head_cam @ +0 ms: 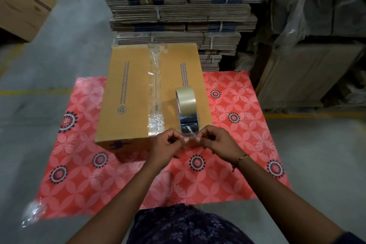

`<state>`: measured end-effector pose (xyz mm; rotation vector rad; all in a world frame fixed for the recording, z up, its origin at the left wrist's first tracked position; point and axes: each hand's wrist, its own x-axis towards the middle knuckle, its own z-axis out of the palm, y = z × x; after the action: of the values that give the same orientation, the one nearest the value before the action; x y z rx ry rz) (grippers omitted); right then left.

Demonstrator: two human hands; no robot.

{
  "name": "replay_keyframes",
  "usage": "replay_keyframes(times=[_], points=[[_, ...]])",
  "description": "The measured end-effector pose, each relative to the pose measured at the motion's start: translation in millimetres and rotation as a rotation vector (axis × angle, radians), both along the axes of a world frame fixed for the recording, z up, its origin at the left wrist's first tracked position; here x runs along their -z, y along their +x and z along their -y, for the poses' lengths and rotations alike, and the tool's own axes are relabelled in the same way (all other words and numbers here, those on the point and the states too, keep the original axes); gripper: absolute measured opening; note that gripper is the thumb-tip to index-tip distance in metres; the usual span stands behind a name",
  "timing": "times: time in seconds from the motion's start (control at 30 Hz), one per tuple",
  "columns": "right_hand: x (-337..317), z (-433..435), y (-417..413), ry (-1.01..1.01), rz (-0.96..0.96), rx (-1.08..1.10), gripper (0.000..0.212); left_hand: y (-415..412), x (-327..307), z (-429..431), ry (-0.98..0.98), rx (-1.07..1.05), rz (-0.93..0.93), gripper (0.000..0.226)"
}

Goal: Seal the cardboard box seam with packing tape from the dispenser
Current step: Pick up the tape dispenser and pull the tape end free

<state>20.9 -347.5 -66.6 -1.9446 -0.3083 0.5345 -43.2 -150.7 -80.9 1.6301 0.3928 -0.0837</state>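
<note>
Pinching is what both hands are doing right now, and I am watching them from far away. I am starting on the left side. My left hand [168,144] is squeezing one corner of the loose tape end [190,138] between thumb and finger. Just to the left of that pinch, the cardboard box [126,93] is sitting on a red flowered mat [79,164]. The seam [155,89] running down the top middle of the box is already looking shiny with clear tape, and that tape is looking wrinkly.

Right behind the pinch, the tape dispenser [187,109] is standing on the box top, near the front edge, with its roll up. The loose end is coming out of it toward my fingers.

On the right of the pinch, my right hand [215,142] is squeezing the other corner. A gold bracelet [240,159] is hanging on that wrist.

I am thinking about what could go wrong. The sticky end could fold and stick to itself or to my fingers. Pulling too hard could tip the dispenser off the box. Pulling crooked could make more wrinkles.
</note>
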Motion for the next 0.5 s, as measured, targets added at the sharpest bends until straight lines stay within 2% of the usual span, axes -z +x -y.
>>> replay_keyframes(times=[0.1, 0.2, 0.27, 0.33, 0.43, 0.5], points=[[-4.0, -3.4, 4.3, 0.022, -0.085, 0.020, 0.012, 2.2, -4.3, 5.8, -0.100, -0.041, -0.075, 0.014], [-4.3, -6.5, 8.2, 0.014, -0.170, 0.074, 0.006, 4.3, -5.3, 10.6, -0.208, -0.092, -0.146, 0.016], [-3.0, -7.4, 9.3, -0.002, -0.207, 0.095, 0.017, 5.5, -5.3, 14.2, -0.256, -0.132, -0.174, 0.019], [-1.7, -8.0, 9.9, -0.001, -0.225, 0.108, 0.018, 7.0, -5.4, 18.9, -0.279, -0.167, -0.191, 0.021], [-5.5, -9.7, 6.9, 0.050, -0.252, 0.133, 0.004, 9.4, -6.3, 26.7, -0.286, -0.206, -0.214, 0.021], [-6.4, -10.7, 0.3, 0.142, -0.290, 0.208, 0.012, 11.0, -6.3, 29.8, -0.290, -0.217, -0.227, 0.022]])
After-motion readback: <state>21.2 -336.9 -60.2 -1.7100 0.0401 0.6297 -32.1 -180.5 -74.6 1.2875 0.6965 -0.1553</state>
